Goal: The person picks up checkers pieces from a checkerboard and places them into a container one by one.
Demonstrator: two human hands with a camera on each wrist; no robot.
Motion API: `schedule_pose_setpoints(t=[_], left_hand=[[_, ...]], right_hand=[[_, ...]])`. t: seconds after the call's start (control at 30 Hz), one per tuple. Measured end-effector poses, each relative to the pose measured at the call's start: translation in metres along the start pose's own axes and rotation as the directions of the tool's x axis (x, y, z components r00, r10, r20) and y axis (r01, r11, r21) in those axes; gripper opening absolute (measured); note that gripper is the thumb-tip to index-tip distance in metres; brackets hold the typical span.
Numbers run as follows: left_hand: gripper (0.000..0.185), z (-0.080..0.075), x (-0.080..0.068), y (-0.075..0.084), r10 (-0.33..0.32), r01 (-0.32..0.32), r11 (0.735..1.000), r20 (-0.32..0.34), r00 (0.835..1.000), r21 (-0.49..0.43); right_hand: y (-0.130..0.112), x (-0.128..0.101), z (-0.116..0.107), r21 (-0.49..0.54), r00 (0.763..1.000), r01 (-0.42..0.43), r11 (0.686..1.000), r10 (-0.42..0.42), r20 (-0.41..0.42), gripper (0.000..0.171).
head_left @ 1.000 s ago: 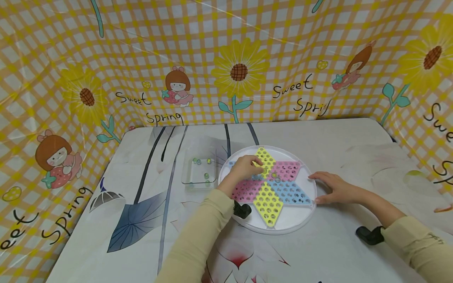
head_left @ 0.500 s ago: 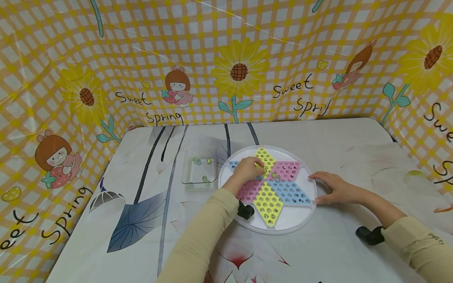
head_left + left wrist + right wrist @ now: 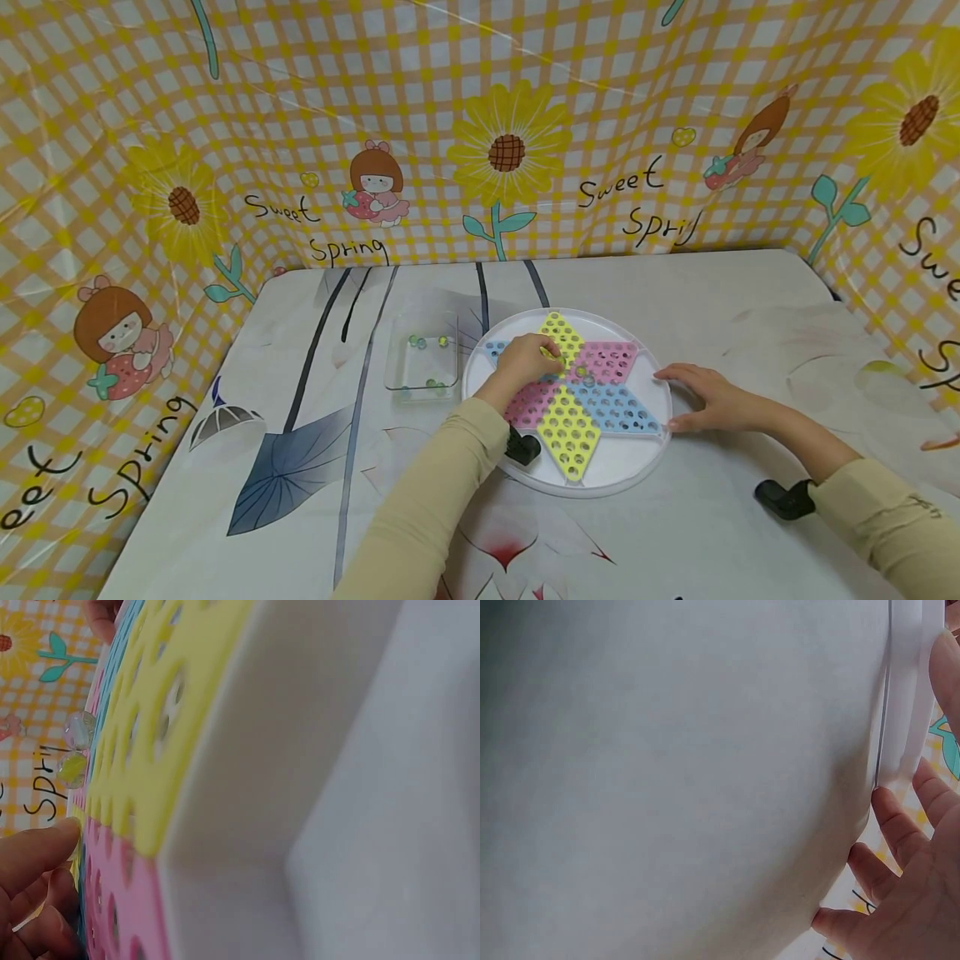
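Note:
A round white Chinese checkers board (image 3: pixel 626 458) with a yellow, pink and blue star lies on the table. My left hand (image 3: pixel 522 367) is over the star's upper left part, thumb and fingertips pinched together low at the holes around a small marble that the fingers mostly hide. Just right of the fingertips sit a yellow-green marble (image 3: pixel 73 769) and a clear one (image 3: pixel 79 731) on the board. My right hand (image 3: pixel 716 402) spreads its fingers at the board's right edge; in the right wrist view the thumb and a fingertip (image 3: pixel 885 801) come right at the rim.
A clear plastic box (image 3: pixel 422 385) with several marbles stands left of the board. Black wrist-worn pieces show beneath both sleeves. The table wears a white cloth with printed flowers, and a checked yellow curtain (image 3: pixel 442 50) rises behind and at both sides.
The left hand has shifted slightly right on the board and its fingers have drawn closer together. One marble in the box has rolled toward the near side. The right hand stays put.

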State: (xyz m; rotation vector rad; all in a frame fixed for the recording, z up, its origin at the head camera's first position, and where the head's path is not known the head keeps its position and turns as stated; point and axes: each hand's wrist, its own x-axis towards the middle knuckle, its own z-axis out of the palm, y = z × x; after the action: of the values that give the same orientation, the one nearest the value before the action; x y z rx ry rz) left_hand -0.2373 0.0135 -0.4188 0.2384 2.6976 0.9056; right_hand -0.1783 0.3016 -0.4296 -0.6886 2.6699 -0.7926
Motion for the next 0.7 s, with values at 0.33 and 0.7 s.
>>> schedule_pose_setpoints(t=[0.33, 0.7], left_hand=[[0.015, 0.0, 0.0, -0.001, -0.001, 0.001, 1.0, -0.001, 1.0, 0.001], [0.019, -0.007, -0.001, -0.01, 0.097, -0.088, 0.978, 0.038, 0.995, -0.19]], right_hand=[[0.0, 0.0, 0.0, 0.005, 1.0, -0.002, 1.0, 0.002, 0.007, 0.068], [0.0, 0.0, 0.0, -0.007, 1.0, -0.001, 1.0, 0.001, 0.004, 0.069]])
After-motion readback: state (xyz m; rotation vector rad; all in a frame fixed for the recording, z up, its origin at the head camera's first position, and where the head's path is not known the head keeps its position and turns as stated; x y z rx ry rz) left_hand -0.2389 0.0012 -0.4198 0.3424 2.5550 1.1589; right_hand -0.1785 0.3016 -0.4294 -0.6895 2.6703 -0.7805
